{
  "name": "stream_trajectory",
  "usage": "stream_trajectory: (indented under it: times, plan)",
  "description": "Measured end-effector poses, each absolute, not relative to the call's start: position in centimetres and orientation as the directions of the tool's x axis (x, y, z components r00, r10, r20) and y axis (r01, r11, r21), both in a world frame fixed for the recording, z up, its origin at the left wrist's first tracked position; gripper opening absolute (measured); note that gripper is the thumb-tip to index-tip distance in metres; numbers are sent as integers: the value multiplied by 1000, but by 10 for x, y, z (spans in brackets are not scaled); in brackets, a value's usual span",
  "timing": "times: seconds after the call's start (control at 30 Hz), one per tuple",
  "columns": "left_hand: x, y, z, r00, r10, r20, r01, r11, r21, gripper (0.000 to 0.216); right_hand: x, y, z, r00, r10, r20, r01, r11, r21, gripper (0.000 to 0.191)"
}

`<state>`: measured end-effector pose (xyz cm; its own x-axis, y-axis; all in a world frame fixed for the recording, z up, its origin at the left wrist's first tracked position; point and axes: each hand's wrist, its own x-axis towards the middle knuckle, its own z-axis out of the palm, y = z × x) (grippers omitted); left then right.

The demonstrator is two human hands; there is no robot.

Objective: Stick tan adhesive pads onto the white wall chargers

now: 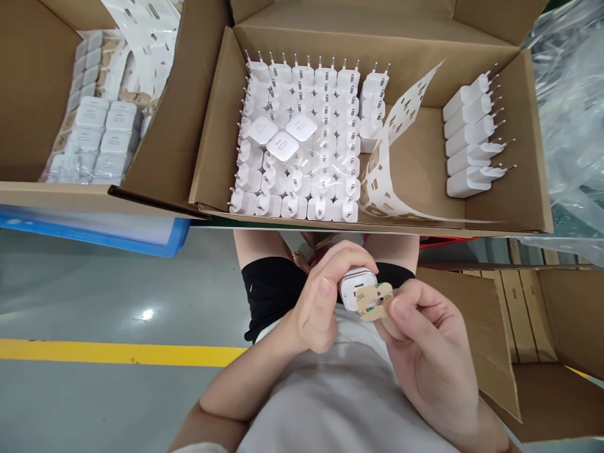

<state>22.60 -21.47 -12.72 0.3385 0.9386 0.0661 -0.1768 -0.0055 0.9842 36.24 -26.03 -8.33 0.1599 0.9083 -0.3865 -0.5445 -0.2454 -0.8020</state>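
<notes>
Above my lap, my left hand (325, 292) is wrapped round a white charger plug (350, 284), its port face turned toward me. My right hand (429, 340) pinches a small tan sticker (370, 301) with green print and cut-out slots. The sticker overlaps the lower right of the port face; whether it touches the charger I cannot tell. Beyond my hands, an open cardboard box (212, 135) holds rows of white chargers (325, 170) with their metal pins up. Three more chargers (283, 145) lie on those rows with port faces up.
In the box's right part stand a curved white die-cut sheet (396, 182) and a column of chargers (472, 135). Another carton (38, 82) at left holds bagged chargers (101, 135). A blue tray (174, 238) sits below it. Clear plastic (570, 119) and an open carton (557, 402) are at right.
</notes>
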Motion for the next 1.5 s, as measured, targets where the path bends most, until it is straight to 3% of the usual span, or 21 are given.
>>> stream_trajectory:
  times: [0.2,0.33,0.43,0.6,0.77,0.9,1.0,1.17,1.5]
  plan:
    - [229,-215,-128,367,927,80,-177,-15,984,62,354,-261,-84,172,904,-393,-541,-246,-804,40]
    - [228,-214,-127,381,921,87,-222,0,975,56,364,-262,-85,211,923,-323,-570,-152,-807,46]
    - [227,-212,-126,398,915,64,-209,22,978,44,373,-262,-87,286,906,-313,-579,-97,-809,46]
    - [223,-207,-128,477,862,171,-192,-87,977,17,376,-262,-91,270,911,-312,-604,-92,-792,46]
    - [221,-207,-129,507,831,230,-196,-148,969,50,377,-264,-94,269,907,-324,-610,-101,-786,39]
    - [219,-207,-124,541,826,156,-253,-16,967,32,378,-266,-94,289,898,-333,-589,-108,-801,33]
    - [220,-208,-121,517,850,100,-282,58,958,36,376,-266,-92,268,906,-327,-558,-130,-819,29]
    - [224,-208,-123,493,860,128,-249,-1,968,60,370,-267,-87,223,917,-332,-499,-185,-846,27]
    - [225,-210,-125,515,847,136,-227,-19,974,52,357,-267,-89,273,884,-379,-542,-184,-820,24]
